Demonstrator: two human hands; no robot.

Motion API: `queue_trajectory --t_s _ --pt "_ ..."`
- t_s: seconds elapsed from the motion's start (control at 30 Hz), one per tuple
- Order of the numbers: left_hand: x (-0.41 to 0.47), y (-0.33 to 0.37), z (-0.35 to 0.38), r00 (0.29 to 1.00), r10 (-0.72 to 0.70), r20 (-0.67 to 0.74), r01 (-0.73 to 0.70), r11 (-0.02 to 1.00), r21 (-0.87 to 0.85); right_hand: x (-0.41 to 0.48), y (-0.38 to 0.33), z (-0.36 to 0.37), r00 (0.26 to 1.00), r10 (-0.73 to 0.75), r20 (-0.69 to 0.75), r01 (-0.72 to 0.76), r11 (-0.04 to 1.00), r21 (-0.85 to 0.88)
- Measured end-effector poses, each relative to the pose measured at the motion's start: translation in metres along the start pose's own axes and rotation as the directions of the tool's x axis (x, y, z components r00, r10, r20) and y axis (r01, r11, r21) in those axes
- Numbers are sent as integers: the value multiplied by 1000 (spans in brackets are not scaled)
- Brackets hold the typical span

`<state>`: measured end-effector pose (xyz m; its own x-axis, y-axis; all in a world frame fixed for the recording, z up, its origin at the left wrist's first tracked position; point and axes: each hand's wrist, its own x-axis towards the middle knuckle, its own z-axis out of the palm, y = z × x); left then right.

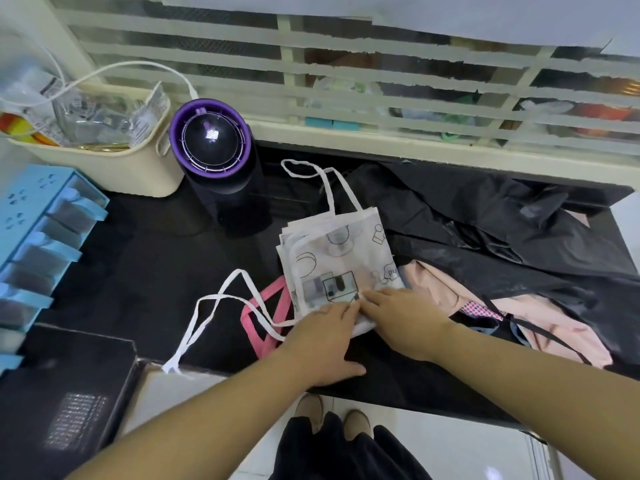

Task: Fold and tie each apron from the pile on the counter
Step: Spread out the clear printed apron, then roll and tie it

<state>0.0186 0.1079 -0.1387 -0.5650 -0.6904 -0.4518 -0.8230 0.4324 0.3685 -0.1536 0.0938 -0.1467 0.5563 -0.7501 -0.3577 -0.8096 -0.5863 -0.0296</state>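
pressing down on the near edge of the folded white apron [337, 261] w/ both hands – left hand [322, 337] lies flat, fingers straight & together, thumb spread out over the black counter [156, 271]. right hand [405, 323] is flat too, fingers straight, tips on the apron just beside the left fingertips. neither hand pinches anything. the apron is a printed, squarish packet w/ several layers showing at its left edge, sitting mid-counter. far tie [347, 189] loops off its far side toward the window; near tie [225, 298] trails left & near, its end hanging over the counter edge. a pink strap [249, 325] pokes out from under the packet's near left corner. pile sits to the right, touching the packet: black apron [485, 230] on top, pink apron [446, 296] under it. far left – purple-ringed black appliance [210, 140], cream basket [104, 168], blue drawer unit [38, 237].
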Motion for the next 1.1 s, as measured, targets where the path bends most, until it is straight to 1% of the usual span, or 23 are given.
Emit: queue_trajectory --t_s 0.03,0.1,0.17,0.23,0.3,0.33,0.37,0.4,0.43,0.47,0.5,0.53,0.57,0.7,0.77,0.8,0.87,0.9,0.93,0.97,1.03,1.07,1.1 --pt "-3 -3 9 1000 -14 -8 14 1000 12 2 -4 -5 999 10 46 -10 1000 -9" --pt "-7 -13 16 998 -23 -53 22 999 -26 6 -12 -15 988 37 153 -41 999 20" --pt "-8 -23 10 1000 -16 -21 14 994 -109 5 -14 -19 979 41 200 -62 993 99" --pt "-9 -33 -3 997 -30 66 44 974 -224 -2 -7 -16 981 57 187 -97 973 211" --pt "-5 -43 -18 987 -63 147 108 941 -321 -13 6 -11 989 89 121 -126 926 357" --pt "-2 -47 -24 983 -87 160 144 910 -388 -19 14 -9 987 131 93 -160 864 477" --pt "0 -51 -28 981 -115 158 176 872 -456 -24 18 -8 979 183 85 -197 769 608" --pt "3 -54 -31 978 -147 146 202 832 -517 -27 22 -8 966 235 109 -239 647 724" --pt "6 -56 -31 975 -184 122 220 796 -564 -27 23 -8 950 278 141 -276 540 795" --pt "10 -57 -32 970 -224 94 235 764 -601 -26 24 -7 935 317 159 -302 478 825" --pt "13 -59 -31 962 -263 70 246 732 -635 -23 25 -6 926 346 153 -311 465 829" --pt "16 -60 -29 955 -293 44 248 708 -662 -19 26 -6 922 364 133 -310 486 817" --pt "19 -62 -28 949 -316 22 247 697 -673 -15 27 -7 924 368 104 -301 531 792" --pt "19 -72 -26 955 -296 -35 206 739 -641 -4 36 -17 933 352 78 -311 676 668" --pt "16 -77 -26 958 -284 -37 201 761 -617 1 39 -19 935 339 104 -325 699 637" --pt "16 -78 -26 957 -290 -30 213 766 -606 3 42 -18 932 337 131 -337 677 655" --pt "18 -81 -24 947 -322 -13 249 758 -603 5 48 -12 915 354 196 -378 575 726" --pt "19 -82 -24 940 -342 11 275 736 -619 4 51 -8 905 365 216 -392 524 756" --pt "19 -81 -24 936 -351 34 291 714 -637 1 53 -7 896 374 239 -399 444 802" --pt "18 -81 -25 934 -353 60 304 695 -652 -1 53 -5 893 357 274 -393 322 861" --pt "18 -81 -23 931 -355 86 322 686 -652 -3 51 -2 887 290 360 -382 21 924" --pt "17 -80 -23 927 -364 88 333 694 -639 -3 50 -1 879 265 396 -393 -67 917" --pt "18 -79 -24 923 -373 99 347 692 -633 -2 50 1 873 263 410 -410 -56 910"
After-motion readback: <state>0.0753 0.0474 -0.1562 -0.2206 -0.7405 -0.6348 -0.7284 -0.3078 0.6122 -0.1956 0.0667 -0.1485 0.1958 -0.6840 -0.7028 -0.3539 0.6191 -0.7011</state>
